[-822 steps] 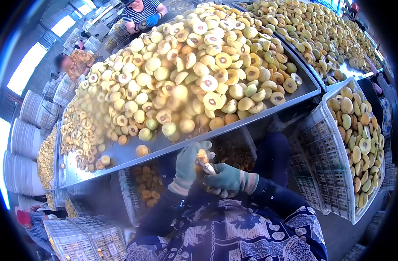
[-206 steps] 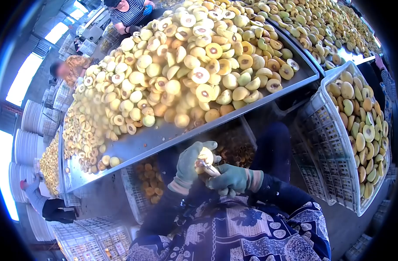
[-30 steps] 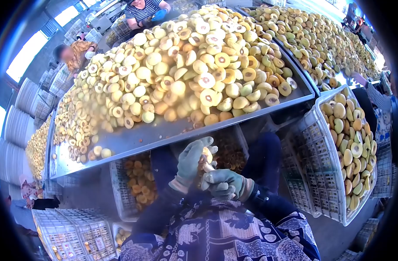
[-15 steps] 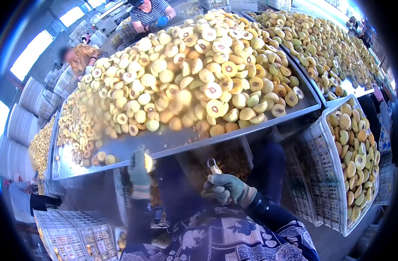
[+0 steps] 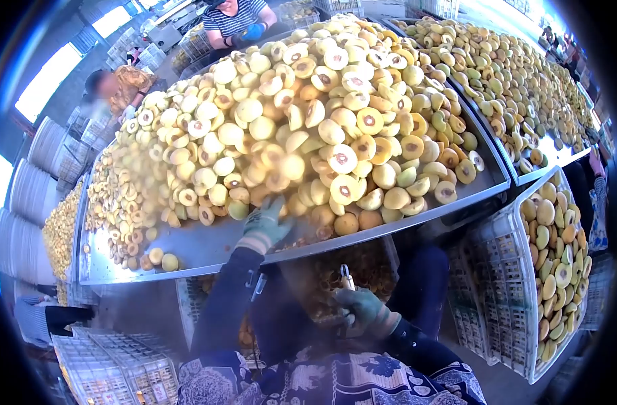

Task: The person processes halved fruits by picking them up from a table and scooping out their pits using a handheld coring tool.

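Note:
My left hand (image 5: 266, 226), in a grey-green glove, reaches over the near rim of the metal table (image 5: 207, 260). Its fingers are stretched out and touch the lower edge of a big heap of halved yellow peaches (image 5: 262, 128); no peach half shows in its grip. Low in front of my lap, my right hand (image 5: 363, 312), gloved as well, is closed round a pitting tool (image 5: 347, 278) with a looped metal end pointing up. Many halves show reddish-brown centres. Beneath the tool, a crate (image 5: 393, 260) holds brownish pieces, partly hidden by my hand and legs.
To the right, a tilted plastic crate (image 5: 507, 270) is full of peach halves. Another heaped table (image 5: 504, 94) adjoins at the upper right. Stacked crates (image 5: 116, 368) stand at lower left. Co-workers are at the far side, one in a striped shirt (image 5: 237, 23) with blue gloves.
My left hand has moved up and right from beside the table's edge to the heap, and the pale peach piece it held is gone. My right hand keeps the pitting tool, slightly lower.

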A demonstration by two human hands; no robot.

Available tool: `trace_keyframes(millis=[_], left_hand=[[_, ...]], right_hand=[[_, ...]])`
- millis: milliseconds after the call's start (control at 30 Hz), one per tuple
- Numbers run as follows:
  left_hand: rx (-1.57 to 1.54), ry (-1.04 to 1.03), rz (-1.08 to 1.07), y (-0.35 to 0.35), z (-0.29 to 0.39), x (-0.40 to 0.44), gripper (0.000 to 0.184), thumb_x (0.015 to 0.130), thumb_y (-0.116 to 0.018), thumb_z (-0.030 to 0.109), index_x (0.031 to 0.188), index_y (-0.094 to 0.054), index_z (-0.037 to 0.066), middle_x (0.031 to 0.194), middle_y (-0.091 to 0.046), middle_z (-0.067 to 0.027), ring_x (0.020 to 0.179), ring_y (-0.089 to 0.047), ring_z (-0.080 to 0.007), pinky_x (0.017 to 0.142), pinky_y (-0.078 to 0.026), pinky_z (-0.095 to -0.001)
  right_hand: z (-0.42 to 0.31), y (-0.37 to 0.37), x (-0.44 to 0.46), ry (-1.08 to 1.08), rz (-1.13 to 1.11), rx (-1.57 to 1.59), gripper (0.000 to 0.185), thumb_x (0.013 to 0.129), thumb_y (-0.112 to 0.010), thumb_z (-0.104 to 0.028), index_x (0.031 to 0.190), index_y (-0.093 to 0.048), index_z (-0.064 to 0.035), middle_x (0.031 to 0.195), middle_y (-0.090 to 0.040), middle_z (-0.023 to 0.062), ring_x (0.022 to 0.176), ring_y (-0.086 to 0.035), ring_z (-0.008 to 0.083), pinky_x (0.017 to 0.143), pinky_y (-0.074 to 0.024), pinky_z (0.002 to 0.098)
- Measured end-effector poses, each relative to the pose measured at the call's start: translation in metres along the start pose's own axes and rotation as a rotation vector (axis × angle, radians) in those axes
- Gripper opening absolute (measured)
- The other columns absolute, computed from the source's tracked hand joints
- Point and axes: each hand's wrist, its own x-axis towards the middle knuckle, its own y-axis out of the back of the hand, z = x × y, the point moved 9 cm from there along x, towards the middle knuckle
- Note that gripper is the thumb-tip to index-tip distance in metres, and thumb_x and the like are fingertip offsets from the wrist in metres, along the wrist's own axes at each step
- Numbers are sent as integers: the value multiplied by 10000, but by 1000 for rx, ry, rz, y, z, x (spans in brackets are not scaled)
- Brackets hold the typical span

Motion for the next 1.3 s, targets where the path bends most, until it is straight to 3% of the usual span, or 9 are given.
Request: trace_keyframes(millis=[100, 200, 300, 500, 633, 800, 833, 967, 1300], left_hand=[[39, 77, -35, -2, 0, 6, 667, 747, -675, 461, 1297, -518, 116, 1217, -576, -214, 1064, -586, -374, 901, -481, -415], [-124, 174, -254, 9, 3, -4, 687, 707, -708, 470, 1267, -546, 107, 1150, -611, -216, 1056, -593, -363, 898, -479, -417], [-212, 228, -76, -7, -26, -15, 684, 670, -728, 473, 1217, -573, 94, 1087, -630, -217, 1060, -593, -357, 910, -473, -413], [-32, 243, -159, -6, 2, -22, 733, 710, -692, 480, 1287, -509, 66, 1170, -598, -208, 1087, -591, -350, 925, -472, -405], [-1383, 478, -71, -5, -3, -44, 445, 835, -602, 184, 1249, -517, 48, 986, -625, -120, 774, -641, -245, 615, -527, -304], [-2053, 73, -289, 2, 51, -86, 622, 914, -471, 340, 1404, -340, -20, 1244, -543, -280, 890, -630, -334, 783, -525, -403], [-2075, 87, -212, 5, 62, -94, 571, 946, -455, 335, 1356, -383, -56, 1251, -545, -261, 979, -615, -352, 852, -513, -419], [-1909, 84, -66, 13, 111, -122, 535, 992, -416, 334, 1341, -409, -71, 1370, -480, -167, 1101, -586, -345, 939, -488, -399], [-1460, -61, 203, 27, 138, -135, 439, 1016, -361, 285, 1264, -506, -47, 1235, -573, -149, 990, -620, -229, 832, -529, -322]], right_hand=[[-6, -6, -7, 3, 42, -42, 241, 915, -613, -179, 1080, -598, -5, 929, -641, 74, 794, -623, 158, 683, -513, 271], [-15, -28, -15, 1, 136, -86, 183, 924, -586, -208, 918, -585, -25, 619, -521, 10, 488, -487, 95, 461, -436, 235], [-15, -43, -15, 7, 12, -90, 151, 908, -618, -194, 936, -604, -46, 780, -607, 42, 656, -591, 135, 550, -481, 252], [-13, -59, -23, 12, 28, -257, 150, 910, -600, -204, 846, -580, -69, 625, -555, 13, 474, -507, 107, 422, -380, 233], [-29, -65, -47, 115, 53, -325, 153, 919, -591, -199, 856, -579, -61, 625, -548, 12, 472, -496, 103, 426, -381, 231], [-57, -87, -45, 347, 102, -495, 161, 891, -638, -229, 893, -573, -81, 655, -554, -19, 514, -490, 47, 458, -399, 208], [-61, -93, -47, 320, 113, -599, 192, 924, -581, -235, 985, -588, -53, 796, -641, 56, 702, -616, 154, 620, -474, 249], [-80, -85, -51, 520, 300, -1086, 346, 840, -672, -248, 1095, -570, -39, 819, -660, 90, 741, -643, 158, 689, -516, 319], [-74, -75, -73, 480, 257, -1123, 316, 894, -591, -276, 1100, -567, -36, 829, -661, 138, 776, -669, 263, 701, -514, 362]])
